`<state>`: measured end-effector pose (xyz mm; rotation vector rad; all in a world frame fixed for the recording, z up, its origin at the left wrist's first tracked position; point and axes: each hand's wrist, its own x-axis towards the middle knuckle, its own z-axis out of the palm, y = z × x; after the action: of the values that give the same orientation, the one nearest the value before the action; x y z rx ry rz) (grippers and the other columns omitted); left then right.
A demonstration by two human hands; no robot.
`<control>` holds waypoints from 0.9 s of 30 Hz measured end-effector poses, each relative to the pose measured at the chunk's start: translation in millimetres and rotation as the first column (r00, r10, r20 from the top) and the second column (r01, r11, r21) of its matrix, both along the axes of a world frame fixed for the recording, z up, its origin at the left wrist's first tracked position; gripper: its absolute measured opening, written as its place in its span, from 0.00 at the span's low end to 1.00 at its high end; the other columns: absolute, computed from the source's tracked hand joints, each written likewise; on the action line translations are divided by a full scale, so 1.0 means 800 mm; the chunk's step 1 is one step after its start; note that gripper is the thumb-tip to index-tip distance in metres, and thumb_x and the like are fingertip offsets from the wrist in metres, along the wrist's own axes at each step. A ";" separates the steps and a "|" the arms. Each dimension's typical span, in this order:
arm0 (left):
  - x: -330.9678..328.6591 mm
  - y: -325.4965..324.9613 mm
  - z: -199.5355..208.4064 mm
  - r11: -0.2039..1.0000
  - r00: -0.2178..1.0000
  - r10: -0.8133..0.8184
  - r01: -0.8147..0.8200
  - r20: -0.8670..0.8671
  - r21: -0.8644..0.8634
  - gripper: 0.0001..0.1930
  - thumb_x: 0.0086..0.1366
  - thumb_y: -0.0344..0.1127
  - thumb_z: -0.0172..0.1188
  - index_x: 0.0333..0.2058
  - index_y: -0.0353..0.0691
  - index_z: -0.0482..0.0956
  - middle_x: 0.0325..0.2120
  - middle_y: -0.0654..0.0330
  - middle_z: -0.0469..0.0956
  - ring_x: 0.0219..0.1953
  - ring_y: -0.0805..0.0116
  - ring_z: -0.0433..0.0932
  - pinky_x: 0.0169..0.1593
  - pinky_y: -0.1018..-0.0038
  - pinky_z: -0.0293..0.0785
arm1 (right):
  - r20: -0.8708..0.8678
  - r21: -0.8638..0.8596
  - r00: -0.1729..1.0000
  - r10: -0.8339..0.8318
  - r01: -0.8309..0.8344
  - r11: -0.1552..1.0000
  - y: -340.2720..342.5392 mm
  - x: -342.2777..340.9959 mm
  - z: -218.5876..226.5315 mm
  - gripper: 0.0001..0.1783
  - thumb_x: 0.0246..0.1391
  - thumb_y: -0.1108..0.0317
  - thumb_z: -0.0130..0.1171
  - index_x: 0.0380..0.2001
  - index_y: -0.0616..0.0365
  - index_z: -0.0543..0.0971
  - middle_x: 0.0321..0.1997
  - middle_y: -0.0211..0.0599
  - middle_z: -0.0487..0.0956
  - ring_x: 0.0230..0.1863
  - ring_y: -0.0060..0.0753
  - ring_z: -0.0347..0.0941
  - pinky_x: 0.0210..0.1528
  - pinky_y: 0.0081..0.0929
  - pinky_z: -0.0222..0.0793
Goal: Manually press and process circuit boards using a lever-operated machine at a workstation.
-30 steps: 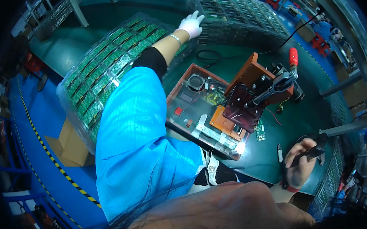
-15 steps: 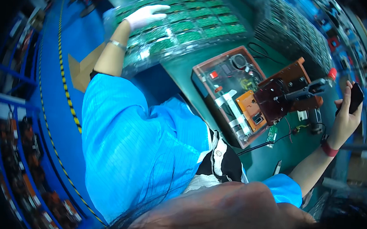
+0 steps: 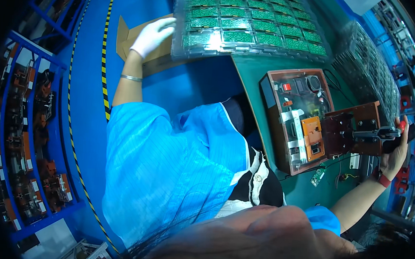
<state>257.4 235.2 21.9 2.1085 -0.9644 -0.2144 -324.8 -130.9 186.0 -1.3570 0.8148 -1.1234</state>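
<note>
My left hand (image 3: pixel 152 36), in a white glove, is at the left edge of a clear plastic tray (image 3: pixel 176 43) filled with rows of green circuit boards. Its fingers are apart and point at the tray's edge; nothing shows in them. My bare right hand (image 3: pixel 396 156) is at the far right, closed around a black handheld thing (image 3: pixel 414 132) whose kind I cannot make out. One finger lies beside the red tip (image 3: pixel 402 125) of a metal toggle clamp (image 3: pixel 377 134). This clamp sits on a brown test fixture (image 3: pixel 291 150) with an orange nest (image 3: pixel 312 138).
A stack of clear trays (image 3: pixel 370 69) stands at the back right. A small green board (image 3: pixel 318 176) and loose wires lie on the green table (image 3: pixel 250 77). An open cardboard box (image 3: pixel 127 35) sits left of the table. Blue shelves (image 3: pixel 31 140) line the far left.
The whole view has shifted. My left hand has moved from over the tray to its left edge. My right hand, with the black thing, has come up to the clamp's red tip.
</note>
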 end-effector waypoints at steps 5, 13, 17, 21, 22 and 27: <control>-0.020 -0.059 0.001 0.961 0.942 -0.206 0.145 0.264 0.235 0.23 0.64 0.38 0.56 0.56 0.37 0.76 0.53 0.56 0.79 0.51 0.60 0.79 0.57 0.71 0.73 | 0.014 0.054 0.997 0.081 -0.081 0.995 -0.026 -0.028 -0.002 0.27 0.68 0.55 0.52 0.66 0.53 0.68 0.50 0.32 0.82 0.49 0.25 0.76 0.53 0.23 0.69; -0.027 -0.155 0.019 0.860 0.856 -0.463 0.372 0.229 0.350 0.20 0.60 0.39 0.59 0.51 0.40 0.80 0.48 0.58 0.82 0.46 0.57 0.81 0.52 0.68 0.75 | 0.056 0.043 0.990 0.131 -0.134 0.990 -0.023 -0.035 -0.007 0.27 0.68 0.56 0.53 0.65 0.54 0.68 0.47 0.33 0.82 0.41 0.21 0.78 0.43 0.18 0.72; -0.011 -0.217 -0.021 0.797 0.670 -0.597 0.433 0.441 0.422 0.20 0.58 0.40 0.61 0.49 0.42 0.80 0.42 0.57 0.84 0.41 0.54 0.81 0.47 0.65 0.76 | 0.088 -0.003 0.995 -0.041 0.042 0.999 0.002 -0.010 -0.011 0.28 0.67 0.56 0.53 0.66 0.57 0.66 0.44 0.36 0.82 0.35 0.18 0.77 0.33 0.12 0.69; -0.042 -0.267 -0.004 0.709 0.585 -0.664 0.294 0.466 0.641 0.18 0.55 0.42 0.64 0.43 0.43 0.81 0.34 0.55 0.83 0.37 0.52 0.80 0.44 0.62 0.75 | 0.050 0.048 0.999 0.006 -0.008 0.999 0.009 -0.022 -0.007 0.28 0.68 0.57 0.52 0.65 0.58 0.66 0.43 0.36 0.82 0.36 0.18 0.77 0.33 0.12 0.70; -0.042 -0.274 -0.004 0.698 0.565 -0.681 0.308 0.466 0.646 0.18 0.55 0.42 0.64 0.43 0.43 0.81 0.34 0.55 0.83 0.37 0.52 0.80 0.44 0.62 0.75 | 0.057 0.053 0.998 -0.021 0.017 0.998 0.011 -0.023 -0.009 0.28 0.68 0.57 0.52 0.65 0.58 0.66 0.43 0.36 0.82 0.36 0.18 0.77 0.33 0.12 0.70; -0.020 -0.294 -0.024 0.628 0.534 -0.745 0.357 0.400 0.692 0.20 0.53 0.43 0.67 0.43 0.43 0.79 0.32 0.55 0.83 0.37 0.51 0.80 0.44 0.61 0.75 | 0.064 0.029 0.982 -0.176 0.175 0.984 0.011 -0.023 -0.015 0.27 0.67 0.57 0.52 0.65 0.58 0.67 0.41 0.36 0.82 0.34 0.19 0.77 0.32 0.12 0.69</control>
<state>241.2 -0.3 2.5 2.3048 -2.3148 -0.0486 -342.9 -122.2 173.6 -1.2399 0.9096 -1.2853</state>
